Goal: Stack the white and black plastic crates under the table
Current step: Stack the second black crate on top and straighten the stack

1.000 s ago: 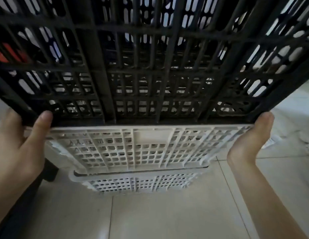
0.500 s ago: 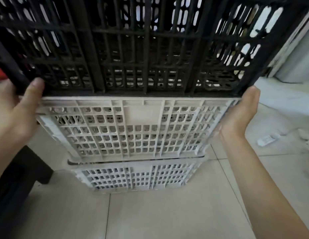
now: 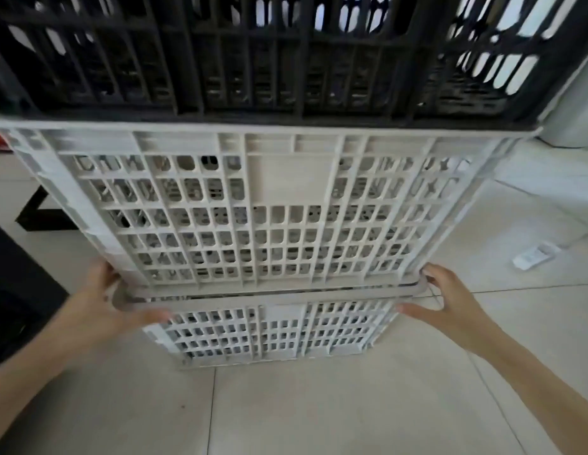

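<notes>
There is only one view, from the head of the person; it looks forward and steeply down, very near to the stack of crates [image 3: 269,224], which fills the upper frame, with the tiled floor [image 3: 319,415] below

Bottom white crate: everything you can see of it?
The bottom white crate is pale lattice plastic with square openings, a solid centre panel and a rounded rim. It stands upright on the tiled floor, lowest in the stack, with another white crate seated on it. The left hand and right hand grip its rim at the two near corners.
</notes>
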### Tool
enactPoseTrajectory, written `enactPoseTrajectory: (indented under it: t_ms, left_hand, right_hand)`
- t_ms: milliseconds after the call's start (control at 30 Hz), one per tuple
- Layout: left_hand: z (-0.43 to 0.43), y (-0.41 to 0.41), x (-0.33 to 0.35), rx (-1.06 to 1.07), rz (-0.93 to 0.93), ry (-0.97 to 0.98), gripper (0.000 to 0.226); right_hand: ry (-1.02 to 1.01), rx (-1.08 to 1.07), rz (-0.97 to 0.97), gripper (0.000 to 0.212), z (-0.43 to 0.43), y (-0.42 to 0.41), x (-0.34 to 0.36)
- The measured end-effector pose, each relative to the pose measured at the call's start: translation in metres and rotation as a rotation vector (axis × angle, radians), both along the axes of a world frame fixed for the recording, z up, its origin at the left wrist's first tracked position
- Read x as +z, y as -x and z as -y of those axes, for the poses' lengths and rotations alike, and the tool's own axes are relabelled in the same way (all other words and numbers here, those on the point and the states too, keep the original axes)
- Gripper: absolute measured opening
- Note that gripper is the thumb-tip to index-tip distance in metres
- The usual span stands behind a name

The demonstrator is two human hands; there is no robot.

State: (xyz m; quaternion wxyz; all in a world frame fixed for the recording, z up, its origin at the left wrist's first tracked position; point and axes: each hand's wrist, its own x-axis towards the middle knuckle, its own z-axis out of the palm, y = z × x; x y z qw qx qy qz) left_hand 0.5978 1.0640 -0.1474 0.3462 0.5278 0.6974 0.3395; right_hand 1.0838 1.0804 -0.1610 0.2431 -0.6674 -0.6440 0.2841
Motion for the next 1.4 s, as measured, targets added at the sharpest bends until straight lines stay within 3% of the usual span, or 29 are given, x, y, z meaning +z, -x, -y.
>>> enactPoseTrajectory:
  t_ms: [100, 300, 433, 600, 800, 1400]
  left_hand:
    - [0.005, -0.019, -0.012, 0.085, -0.114, 0.015, 0.084]
    - [-0.002, -0.012, -0.007, 0.116, -0.135, 0.008, 0.105]
    - [-0.002, -0.002, -0.003, 0.106, -0.141, 0.015, 0.112]
    - [-0.001, 0.002, -0.007, 0.121, -0.142, -0.030, 0.112]
    - [0.002, 0.001, -0.012, 0.166, -0.107, -0.076, 0.108]
    - [0.019, -0.005, -0.012, 0.237, -0.111, -0.148, 0.085]
  right_hand:
    - [-0.119, -0.003, 0.117, 0.073, -0.019, -0.003, -0.020]
    - [-0.288, -0.001, 0.038, 0.054, -0.030, 0.004, -0.027]
    - [-0.300, -0.027, 0.079, 0.070, -0.036, 0.001, -0.025]
    - [-0.288, -0.026, 0.059, 0.069, -0.032, 0.005, -0.021]
    - [-0.358, -0.079, 0.065, 0.082, -0.024, 0.010, -0.022]
    - [-0.394, -0.142, 0.149, 0.060, -0.023, 0.011, -0.028]
